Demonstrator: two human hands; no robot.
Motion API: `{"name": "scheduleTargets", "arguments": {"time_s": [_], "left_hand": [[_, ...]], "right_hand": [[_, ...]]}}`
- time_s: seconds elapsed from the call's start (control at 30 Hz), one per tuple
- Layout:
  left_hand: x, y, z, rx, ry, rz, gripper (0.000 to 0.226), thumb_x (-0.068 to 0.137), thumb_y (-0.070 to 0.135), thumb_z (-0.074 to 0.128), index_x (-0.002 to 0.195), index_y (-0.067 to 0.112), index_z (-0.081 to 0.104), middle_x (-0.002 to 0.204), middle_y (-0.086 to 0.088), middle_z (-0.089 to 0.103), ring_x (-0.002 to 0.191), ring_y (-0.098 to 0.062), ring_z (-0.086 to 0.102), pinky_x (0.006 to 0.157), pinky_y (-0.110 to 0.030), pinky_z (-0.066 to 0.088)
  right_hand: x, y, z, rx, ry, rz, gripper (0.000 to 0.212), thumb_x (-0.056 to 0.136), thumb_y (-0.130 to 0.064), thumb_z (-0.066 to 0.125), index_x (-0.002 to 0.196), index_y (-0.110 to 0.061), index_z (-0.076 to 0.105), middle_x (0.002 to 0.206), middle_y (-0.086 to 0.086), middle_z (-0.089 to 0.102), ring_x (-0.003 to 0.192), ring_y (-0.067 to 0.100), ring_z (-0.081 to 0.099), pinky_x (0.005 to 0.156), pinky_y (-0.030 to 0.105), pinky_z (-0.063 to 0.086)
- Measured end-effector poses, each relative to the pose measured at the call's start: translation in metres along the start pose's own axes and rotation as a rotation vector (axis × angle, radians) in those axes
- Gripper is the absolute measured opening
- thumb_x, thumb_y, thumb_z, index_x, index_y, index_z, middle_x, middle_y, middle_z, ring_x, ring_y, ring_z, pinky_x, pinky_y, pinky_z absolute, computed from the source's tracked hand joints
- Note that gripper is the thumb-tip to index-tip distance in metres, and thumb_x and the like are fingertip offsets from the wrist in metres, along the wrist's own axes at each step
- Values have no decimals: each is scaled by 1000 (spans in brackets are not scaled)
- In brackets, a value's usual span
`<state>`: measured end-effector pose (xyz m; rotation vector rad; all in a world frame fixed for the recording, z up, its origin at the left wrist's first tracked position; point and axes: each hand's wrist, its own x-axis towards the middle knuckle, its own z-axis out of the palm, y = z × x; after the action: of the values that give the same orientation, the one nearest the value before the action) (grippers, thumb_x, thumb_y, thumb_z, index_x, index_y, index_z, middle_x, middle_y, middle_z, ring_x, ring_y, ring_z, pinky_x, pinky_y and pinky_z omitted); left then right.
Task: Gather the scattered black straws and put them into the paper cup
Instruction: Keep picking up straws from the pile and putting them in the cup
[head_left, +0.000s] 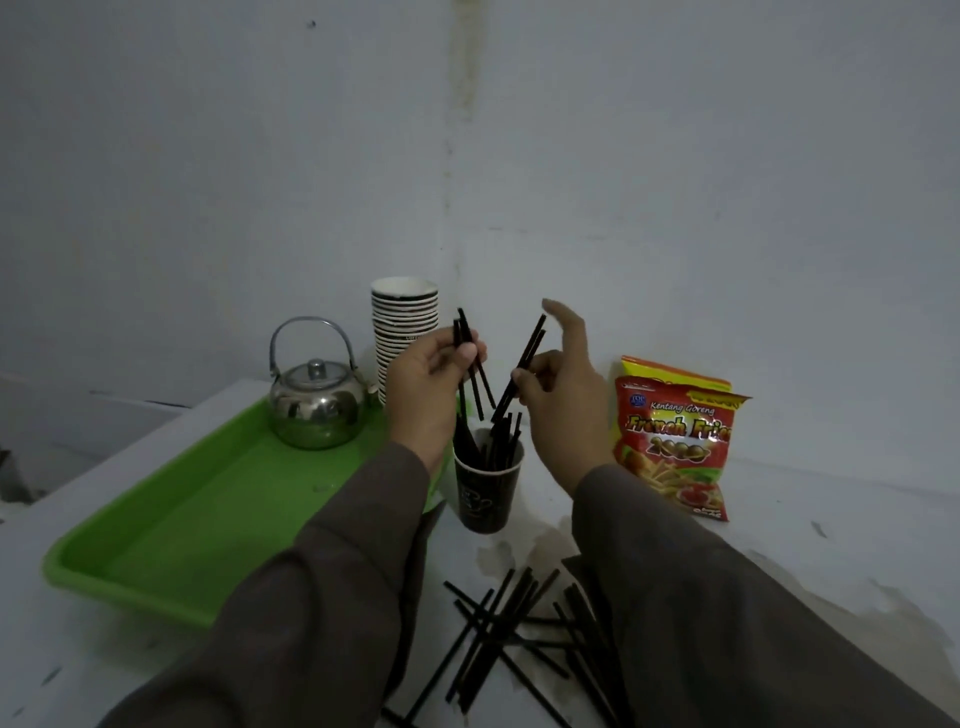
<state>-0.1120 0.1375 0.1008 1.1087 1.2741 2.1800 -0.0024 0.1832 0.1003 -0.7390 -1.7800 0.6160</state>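
Note:
A dark paper cup (487, 496) stands on the white table with several black straws sticking out of it. My left hand (423, 387) is above the cup's left side and pinches two or three black straws (470, 358). Above the cup's right side, my right hand (558, 379) pinches two black straws (522, 371) between thumb and fingers, their lower ends pointing into the cup, with the index finger raised. A scattered pile of black straws (511, 631) lies on the table near me, partly hidden by my right sleeve.
A green tray (182, 514) lies at the left with a steel kettle (316, 402) on it. A stack of paper cups (404, 332) stands behind my left hand. A red and yellow snack bag (675, 441) leans against the wall at the right.

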Motion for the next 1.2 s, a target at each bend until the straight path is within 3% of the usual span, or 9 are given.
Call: {"name": "scheduleTargets", "arguments": {"time_s": [0.3,0.5,0.6,0.67,0.8,0.9,1.0,1.1,1.2], "left_hand": [[-22,-40,-7,296,-101,46,52,87,2,54,123,40,46,76,4,57,76,-4,59,76,-16,50],[-29,-40,-9,484,-149,157,40,84,0,56,119,19,58,110,-1,65,102,-10,61,91,-23,48],[-31,-34,-13,667,-114,269,42,84,1,56,125,14,52,127,-3,56,116,-7,46,99,-11,32],[-34,-26,-17,713,-107,286,47,84,0,55,128,14,48,134,-3,50,119,-5,40,103,-10,26],[-52,-6,-24,757,-113,296,49,85,-4,51,130,15,48,134,-5,48,123,-13,42,107,-33,36],[-78,4,-30,770,-127,331,42,84,-4,51,121,15,56,121,-4,52,112,-9,47,100,-22,38],[-113,7,-33,781,-245,307,30,83,-1,55,106,15,65,104,-2,60,98,-11,52,86,-15,41],[-148,7,-28,819,-429,251,21,85,9,59,103,17,67,99,0,68,94,-14,57,83,-24,43],[-167,7,-29,856,-695,154,20,85,15,60,102,22,68,90,11,65,86,-4,53,76,-16,42]], "right_hand": [[-21,21,19,-192,-219,-1,35,88,-8,53,118,-26,49,81,-5,61,78,14,61,67,20,47],[-24,20,14,-188,-185,39,28,93,-12,47,118,-14,59,115,9,66,103,20,59,86,24,43],[-24,15,4,-158,-145,54,31,94,-12,43,123,-14,56,124,7,61,112,17,54,95,25,39],[-26,13,-5,-140,-122,61,32,94,-10,42,123,-14,55,124,6,61,112,14,53,95,22,38],[-39,11,-28,-121,-65,76,31,93,-9,43,120,-17,57,118,-1,62,100,3,51,86,15,38],[-65,14,-44,-137,-72,79,29,91,-9,47,114,-19,60,107,-9,61,88,-1,52,74,3,36],[-104,21,-64,-163,-175,94,23,89,-10,52,105,-21,64,101,-10,62,83,-6,53,70,0,38],[-138,29,-88,-234,-295,136,20,88,-11,56,100,-23,66,95,-11,62,80,-7,53,68,-1,38],[-163,35,-110,-307,-311,150,22,85,-9,59,95,-26,66,85,-17,58,79,-10,51,68,-1,35]]}}
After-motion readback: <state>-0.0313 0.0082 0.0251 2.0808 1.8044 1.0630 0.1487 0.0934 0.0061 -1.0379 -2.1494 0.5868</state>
